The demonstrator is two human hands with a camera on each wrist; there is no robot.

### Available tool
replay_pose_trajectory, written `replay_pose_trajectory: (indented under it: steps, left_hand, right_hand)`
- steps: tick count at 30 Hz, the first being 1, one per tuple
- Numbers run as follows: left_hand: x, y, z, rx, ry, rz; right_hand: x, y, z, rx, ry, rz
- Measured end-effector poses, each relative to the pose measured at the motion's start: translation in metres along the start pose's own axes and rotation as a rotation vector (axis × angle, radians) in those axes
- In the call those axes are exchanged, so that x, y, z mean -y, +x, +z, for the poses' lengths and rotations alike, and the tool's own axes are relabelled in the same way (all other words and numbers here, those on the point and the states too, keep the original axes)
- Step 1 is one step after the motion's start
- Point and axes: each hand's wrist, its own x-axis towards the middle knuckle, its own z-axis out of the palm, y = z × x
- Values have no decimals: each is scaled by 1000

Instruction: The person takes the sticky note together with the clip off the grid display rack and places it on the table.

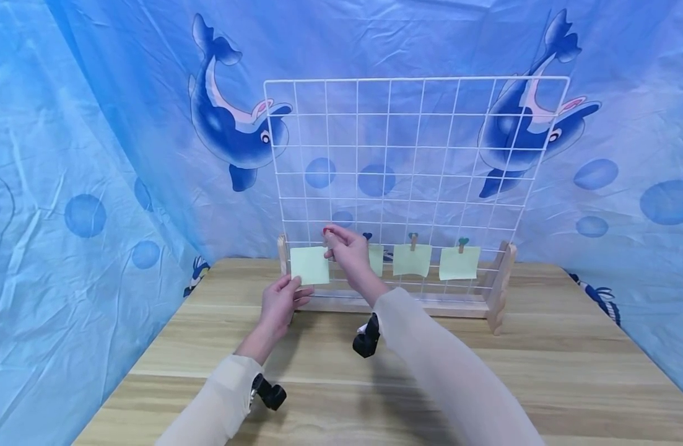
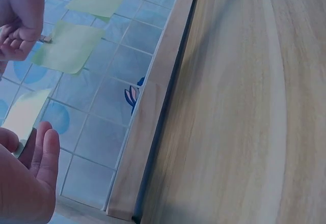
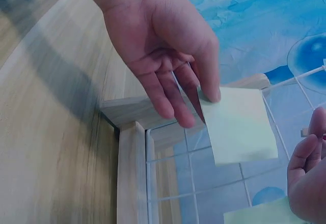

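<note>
In the head view, the left hand (image 1: pixel 280 303) pinches below left of centre; the right hand (image 1: pixel 351 255), higher, pinches just below centre.

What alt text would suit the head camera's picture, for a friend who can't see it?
A person's left hand holds a pale green paper square before a white wire grid, while the right hand pinches a small red-tipped clip near the square's top corner. Three similar squares hang to the right on heart-topped clips; behind is a blue dolphin-print backdrop.
</note>
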Motion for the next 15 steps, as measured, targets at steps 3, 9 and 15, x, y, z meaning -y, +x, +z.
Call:
replay_pose_trajectory:
  steps: [3,9,15]
  left_hand:
    - [-1,-2,-4,18,16,-6]
    - [-1,-5,-11,44,46,-3]
    - [-1,-7,-15,42,35,4]
  right_hand:
    - [-2,-1,-6,0,5,15]
    - [-3,-6,-14,-17,-6,45]
    - [-3,-9,-22,-25,23,38]
